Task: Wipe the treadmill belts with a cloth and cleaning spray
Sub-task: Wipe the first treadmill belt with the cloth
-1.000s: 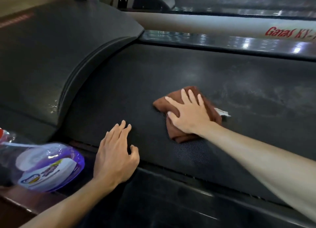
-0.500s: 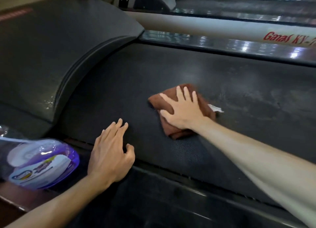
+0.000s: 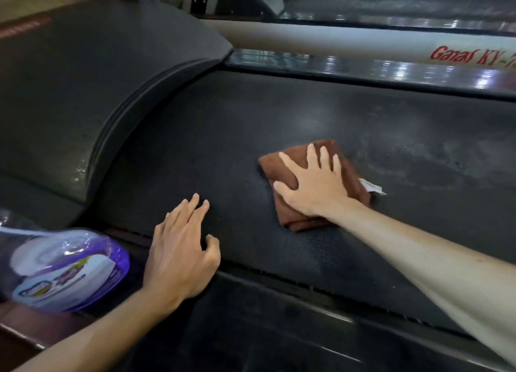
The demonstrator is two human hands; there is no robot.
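Fingers (image 3: 312, 159) of the right hand (image 3: 315, 184) lie spread and nearly straight on top of the folded brown cloth (image 3: 290, 221), palm pressing it flat against the belt (image 3: 223, 137); nothing is curled round the cloth. A white tag (image 3: 372, 188) sticks out from under the cloth's right edge. The cloth sits near the middle of the belt, with paler, dusty streaks on the belt surface to its right.

The left hand (image 3: 178, 249) rests open on the belt's near edge, fingers straight and close together, thumb out to the side, holding nothing. It is well apart from the cloth.

Just left of that hand lies the spray bottle (image 3: 67, 271), purple and clear with a white label, on its side by the near rail (image 3: 279, 316). The dark curved motor cover (image 3: 83, 92) rises at the belt's left end. Beyond the belt runs a glossy far rail (image 3: 363, 70), then a beige frame (image 3: 307, 39) with red lettering.
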